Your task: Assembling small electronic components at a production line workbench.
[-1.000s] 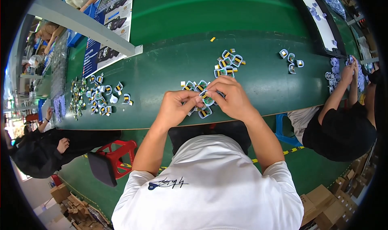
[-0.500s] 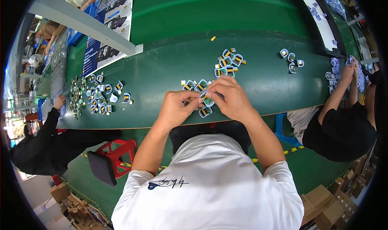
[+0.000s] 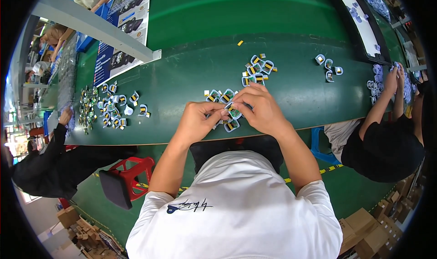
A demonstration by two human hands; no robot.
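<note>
My left hand (image 3: 197,121) and my right hand (image 3: 260,107) meet over the table's near edge. Their fingertips pinch a small pale piece with a dark strip (image 3: 229,106), mostly covered by the fingers. Below and around the fingertips lie several small white housings with green circuit boards (image 3: 226,96), black-and-yellow parts inside them. One such housing (image 3: 231,125) rests just under my hands. Farther off, beyond my right hand, sits another cluster of these housings (image 3: 256,69).
More housings (image 3: 111,105) and a heap of small circuit boards (image 3: 88,106) lie to the left. A grey metal post (image 3: 104,33) slants over a printed sheet (image 3: 122,45). At right are a few housings (image 3: 328,65), a black-framed tray (image 3: 364,26) and a co-worker's hands (image 3: 394,79).
My hands stay almost in place, with only a slight shift of the fingers around the small piece. The left co-worker's hand has moved a little.
</note>
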